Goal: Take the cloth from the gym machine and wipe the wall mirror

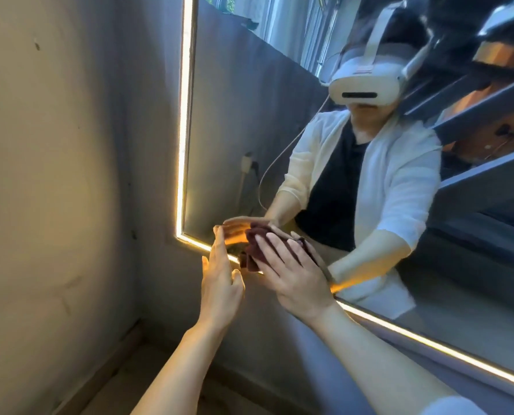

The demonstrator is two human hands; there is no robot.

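The right hand (291, 271) lies flat, fingers straight and slightly spread, pressing a dark maroon cloth (251, 250) against the lower left corner of the wall mirror (249, 115). The cloth is bunched under the fingertips and palm, and its folds stick out beyond the fingers toward the mirror's corner, hanging over the lit bottom edge just below the hand. To the left of that hand, the left hand (221, 283) is held edge-on with its fingers straight and together, the fingertips touching the glass right at the corner, just beside the cloth; it holds nothing. A glowing LED strip (185, 115) frames the mirror, rising straight above the left hand's fingertips and running off below and to the right under the right wrist. Beyond both hands, the glass shows the reflection of the person in a white headset (365, 82), a white overshirt and a dark top, with both reflected hands meeting the real ones at the cloth. Left of the left hand stands a bare grey wall (70, 175), scuffed in places, meeting the floor (136, 384) beneath the left forearm.
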